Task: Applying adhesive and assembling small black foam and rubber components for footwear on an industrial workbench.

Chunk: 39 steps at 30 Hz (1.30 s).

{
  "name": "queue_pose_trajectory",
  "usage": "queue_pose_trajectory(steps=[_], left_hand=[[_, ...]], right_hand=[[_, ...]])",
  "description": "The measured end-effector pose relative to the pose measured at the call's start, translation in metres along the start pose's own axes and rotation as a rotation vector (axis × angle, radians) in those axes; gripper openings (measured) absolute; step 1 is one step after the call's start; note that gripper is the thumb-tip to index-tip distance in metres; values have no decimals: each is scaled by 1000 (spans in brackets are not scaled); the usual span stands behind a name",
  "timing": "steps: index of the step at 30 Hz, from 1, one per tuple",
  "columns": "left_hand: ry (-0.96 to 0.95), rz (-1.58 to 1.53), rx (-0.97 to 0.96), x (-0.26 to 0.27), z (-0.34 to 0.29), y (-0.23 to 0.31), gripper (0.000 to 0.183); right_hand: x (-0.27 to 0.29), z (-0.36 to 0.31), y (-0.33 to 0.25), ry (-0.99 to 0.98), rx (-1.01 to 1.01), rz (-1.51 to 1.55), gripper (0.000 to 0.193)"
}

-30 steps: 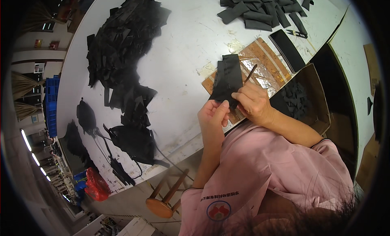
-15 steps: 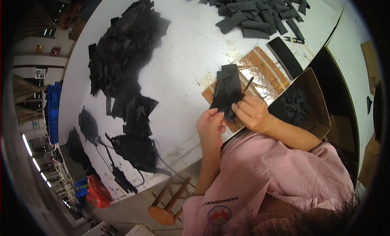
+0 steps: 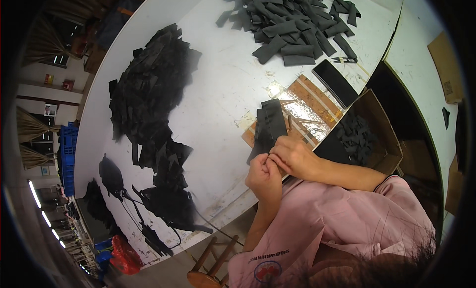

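A black fabric strip (image 3: 270,122) points away from me over the taped board, and its near end disappears between my fingers. My left hand (image 3: 265,178) is closed on that near end, knuckles curled. Pressed against it, my right hand (image 3: 297,156) also grips the strip, with thumb and fingertips meeting the left ones. The pinched part is hidden by the fingers. Just beyond my right hand, a thin dark stick-like thing (image 3: 290,122) shows beside the strip; I cannot tell whether it is held.
Flat black fabric pieces (image 3: 151,89) are heaped at left, folded black strips (image 3: 292,32) at the far side. A phone (image 3: 334,83) and thread snips (image 3: 344,60) lie beyond the taped board (image 3: 315,97). Right of me, a cardboard box (image 3: 384,127) holds small black pieces. A wooden stool (image 3: 203,278) stands lower left.
My two hands have come together, fingers curling tighter on the strip's near end. The strip has moved nearer my body, and the whole view has shifted slightly.
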<state>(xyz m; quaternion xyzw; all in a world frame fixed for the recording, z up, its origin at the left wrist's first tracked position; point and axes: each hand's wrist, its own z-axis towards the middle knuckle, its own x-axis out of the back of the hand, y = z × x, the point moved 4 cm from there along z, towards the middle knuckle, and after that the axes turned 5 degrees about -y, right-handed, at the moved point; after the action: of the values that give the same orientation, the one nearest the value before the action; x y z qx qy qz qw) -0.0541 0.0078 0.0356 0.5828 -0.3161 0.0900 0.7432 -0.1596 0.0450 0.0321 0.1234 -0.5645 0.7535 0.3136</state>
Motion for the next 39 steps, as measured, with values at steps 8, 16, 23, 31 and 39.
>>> queue_pose_trajectory(steps=[8, 16, 23, 31, 39], left_hand=[[-293, -1197, 477, 1, 7, -34, 19], [-86, -524, 229, -3, 3, -31, 18], [-495, -1313, 384, -5, 4, -14, 21], [-396, -735, 44, -7, 0, 32, 29], [-472, -1300, 38, -1, 43, 72, 16]], right_hand=[[-2, -2, 17, 64, -138, 186, 10], [-38, -22, 27, -232, -800, 1668, 16], [-10, -16, 28, -183, -575, 1332, 20], [42, -4, 6, 28, -264, 887, 16], [100, 38, -31, 79, -143, 454, 19]])
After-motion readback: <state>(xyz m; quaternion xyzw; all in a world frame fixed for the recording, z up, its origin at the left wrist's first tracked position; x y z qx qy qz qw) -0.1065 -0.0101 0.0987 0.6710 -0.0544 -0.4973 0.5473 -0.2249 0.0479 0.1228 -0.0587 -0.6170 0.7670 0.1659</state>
